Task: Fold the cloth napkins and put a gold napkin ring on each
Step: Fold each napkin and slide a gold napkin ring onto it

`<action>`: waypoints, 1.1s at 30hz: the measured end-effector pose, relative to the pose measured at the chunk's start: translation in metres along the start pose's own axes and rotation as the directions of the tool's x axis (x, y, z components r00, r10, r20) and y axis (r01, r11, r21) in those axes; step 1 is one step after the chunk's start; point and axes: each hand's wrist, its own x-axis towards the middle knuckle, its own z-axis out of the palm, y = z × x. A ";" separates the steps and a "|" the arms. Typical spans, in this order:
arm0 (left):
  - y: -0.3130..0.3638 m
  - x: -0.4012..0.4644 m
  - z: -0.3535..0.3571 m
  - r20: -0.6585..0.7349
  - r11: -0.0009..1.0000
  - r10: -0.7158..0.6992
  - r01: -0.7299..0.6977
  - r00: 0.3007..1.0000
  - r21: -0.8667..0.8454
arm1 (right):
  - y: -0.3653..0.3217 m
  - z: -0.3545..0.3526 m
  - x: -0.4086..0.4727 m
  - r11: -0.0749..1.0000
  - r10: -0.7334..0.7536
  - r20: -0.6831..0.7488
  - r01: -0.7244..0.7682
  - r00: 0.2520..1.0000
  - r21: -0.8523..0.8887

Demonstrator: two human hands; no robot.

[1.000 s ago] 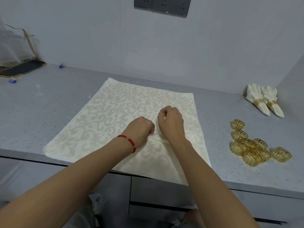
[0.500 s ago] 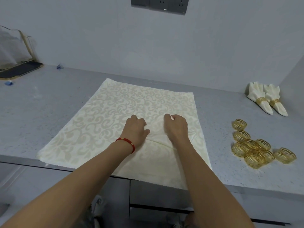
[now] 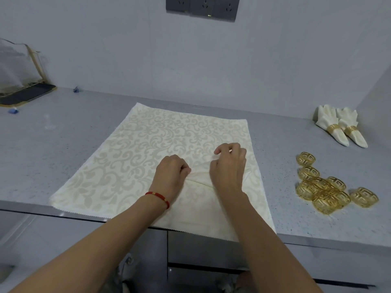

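Napkin (image 3: 135, 163): spread flat on counter (image 3: 63, 132)
Left hand (image 3: 171, 174): fingers curled, pinching napkin fold
Right hand (image 3: 229, 168): fingers curled, pinching same fold
Rings (image 3: 325, 187): heaped at right

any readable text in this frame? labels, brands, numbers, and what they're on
None readable.
Wall socket panel: a small lit spot on its lower edge, no legible marking.
Loose gold napkin rings: a cut-out key pattern, not letters.
Cream napkin: a scroll pattern only.
Dark flat object at far left: nothing legible.
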 end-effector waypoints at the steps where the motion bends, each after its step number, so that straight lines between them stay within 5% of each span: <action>1: -0.001 0.000 0.001 0.000 1.000 0.008 -0.008 1.000 0.004 | 0.002 -0.003 -0.002 0.990 -0.124 -0.002 0.124 0.992 -0.070; 4: -0.004 0.001 0.003 0.002 0.998 0.044 -0.044 0.999 0.033 | 0.017 -0.020 -0.004 0.881 -0.464 0.174 0.473 0.869 -0.011; 7: -0.007 0.002 0.003 0.022 0.989 0.135 -0.136 0.991 0.060 | 0.036 -0.036 0.000 0.815 -0.568 0.319 0.572 0.759 0.091; 13: -0.013 0.010 -0.005 0.177 0.925 0.306 -0.336 0.936 0.179 | 0.041 -0.047 0.027 0.919 -0.386 0.560 0.354 0.733 0.171; 18: 0.000 0.029 -0.014 0.330 0.986 0.112 -0.146 0.937 0.081 | 0.018 -0.049 0.072 0.987 -0.142 0.834 0.136 0.533 0.081; 22: 0.004 0.038 -0.013 0.332 0.998 -0.063 0.069 0.941 -0.006 | 0.014 -0.037 0.090 0.958 -0.061 0.890 0.278 0.451 -0.075; 28: 0.009 0.047 -0.013 0.422 0.995 -0.099 0.099 0.901 0.022 | 0.008 -0.038 0.103 0.945 -0.054 0.955 0.325 0.291 -0.046; 33: 0.016 0.054 -0.012 0.515 0.989 -0.121 0.060 0.849 0.133 | 0.003 -0.036 0.110 0.896 -0.086 0.959 0.441 0.272 -0.045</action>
